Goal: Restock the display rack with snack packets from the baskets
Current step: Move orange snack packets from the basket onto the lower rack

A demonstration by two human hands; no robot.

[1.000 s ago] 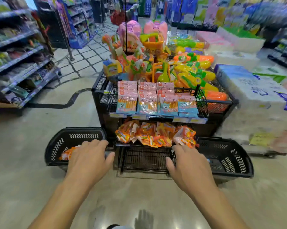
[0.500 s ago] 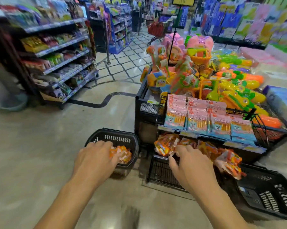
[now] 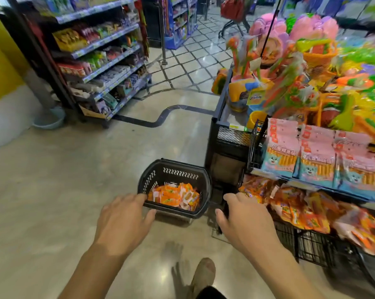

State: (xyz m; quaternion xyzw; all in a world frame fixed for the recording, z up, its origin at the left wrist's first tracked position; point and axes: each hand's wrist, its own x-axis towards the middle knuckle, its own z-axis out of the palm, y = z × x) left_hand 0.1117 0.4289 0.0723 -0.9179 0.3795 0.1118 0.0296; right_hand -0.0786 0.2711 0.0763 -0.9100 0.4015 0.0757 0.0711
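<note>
– Orange snack packets (image 3: 173, 196) lie in the black basket (image 3: 175, 171) on the floor (image 3: 74, 190), beside the rack (image 3: 309, 242).
– And the hands?
– Left hand (image 3: 123, 221) and right hand (image 3: 244, 221) have fingers (image 3: 137, 198) spread, holding nothing.

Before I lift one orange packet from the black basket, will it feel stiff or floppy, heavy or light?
Probably floppy: the orange packets lie bent and jumbled in the basket. Likely light: each looks small and flat.

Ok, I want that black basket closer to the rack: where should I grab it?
Probably the near rim of the black basket, from above, with the left hand nearest it: it stands open-topped on the floor, rim bare, orange packets lying low inside.
</note>
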